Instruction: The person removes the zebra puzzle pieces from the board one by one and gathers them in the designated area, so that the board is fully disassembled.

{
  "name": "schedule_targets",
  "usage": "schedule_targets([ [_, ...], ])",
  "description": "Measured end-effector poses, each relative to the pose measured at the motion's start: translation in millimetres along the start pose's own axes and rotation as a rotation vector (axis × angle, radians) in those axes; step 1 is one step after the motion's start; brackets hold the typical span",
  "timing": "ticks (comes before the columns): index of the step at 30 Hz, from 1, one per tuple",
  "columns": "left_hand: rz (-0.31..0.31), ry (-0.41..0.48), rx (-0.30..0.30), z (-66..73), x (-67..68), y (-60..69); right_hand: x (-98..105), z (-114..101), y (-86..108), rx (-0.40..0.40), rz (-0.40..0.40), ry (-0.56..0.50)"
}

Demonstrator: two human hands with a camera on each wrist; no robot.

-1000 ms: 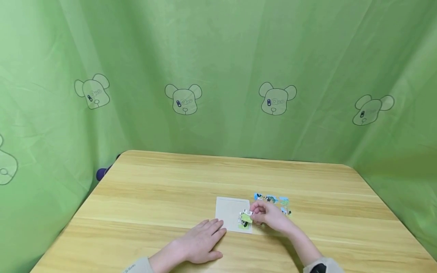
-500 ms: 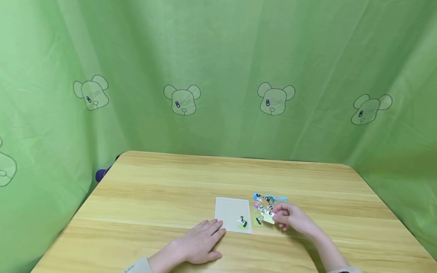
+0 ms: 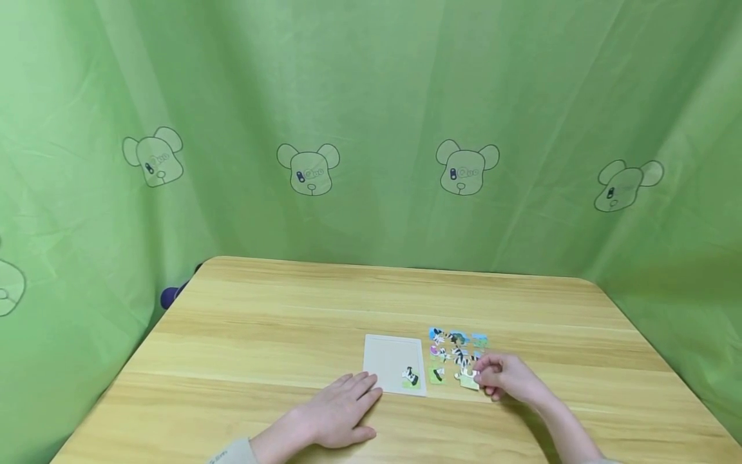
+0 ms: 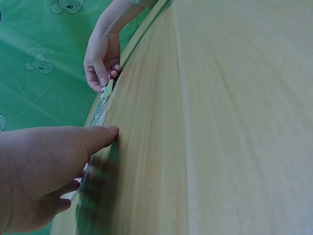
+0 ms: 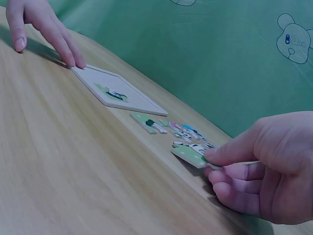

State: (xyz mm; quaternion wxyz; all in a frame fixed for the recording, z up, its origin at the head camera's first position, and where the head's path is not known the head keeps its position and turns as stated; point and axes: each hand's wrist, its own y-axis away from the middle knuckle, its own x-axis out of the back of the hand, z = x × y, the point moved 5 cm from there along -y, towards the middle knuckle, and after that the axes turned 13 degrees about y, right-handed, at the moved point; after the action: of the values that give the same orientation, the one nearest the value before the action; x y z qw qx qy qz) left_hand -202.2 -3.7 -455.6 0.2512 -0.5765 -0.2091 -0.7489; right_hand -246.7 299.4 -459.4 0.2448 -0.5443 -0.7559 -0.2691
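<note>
My right hand (image 3: 510,377) pinches a green and white jigsaw puzzle piece (image 3: 468,381) between thumb and fingers. In the right wrist view this puzzle piece (image 5: 188,155) is slightly tilted, low at the near side of the other pieces. My left hand (image 3: 339,410) lies flat, its fingertips on the near left corner of a pale puzzle tray (image 3: 390,361). One piece with a black and white animal (image 3: 411,377) lies in the tray's near right corner. Beyond the thumb in the left wrist view, the tray is mostly hidden by my left hand (image 4: 49,169).
Several loose puzzle pieces (image 3: 458,338) lie right of the tray, with a green one (image 3: 437,374) close to its right edge. The wooden table (image 3: 261,322) is backed by a green curtain (image 3: 382,225). A purple object (image 3: 169,298) shows beyond the left edge.
My right hand has carried the puzzle piece from over the tray rightward, then down to the near right of the loose pieces. My left hand stays in place on the tray.
</note>
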Motion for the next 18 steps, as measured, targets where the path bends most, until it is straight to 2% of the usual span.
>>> schedule_targets([
  [8,-0.011,0.014,0.014,-0.1,0.5,-0.1,-3.1,-6.2,-2.5,-0.050,0.058,0.083],
  [18,-0.009,0.021,0.008,1.1,2.9,1.5,-3.8,-2.3,-6.1,-0.135,0.134,0.078],
])
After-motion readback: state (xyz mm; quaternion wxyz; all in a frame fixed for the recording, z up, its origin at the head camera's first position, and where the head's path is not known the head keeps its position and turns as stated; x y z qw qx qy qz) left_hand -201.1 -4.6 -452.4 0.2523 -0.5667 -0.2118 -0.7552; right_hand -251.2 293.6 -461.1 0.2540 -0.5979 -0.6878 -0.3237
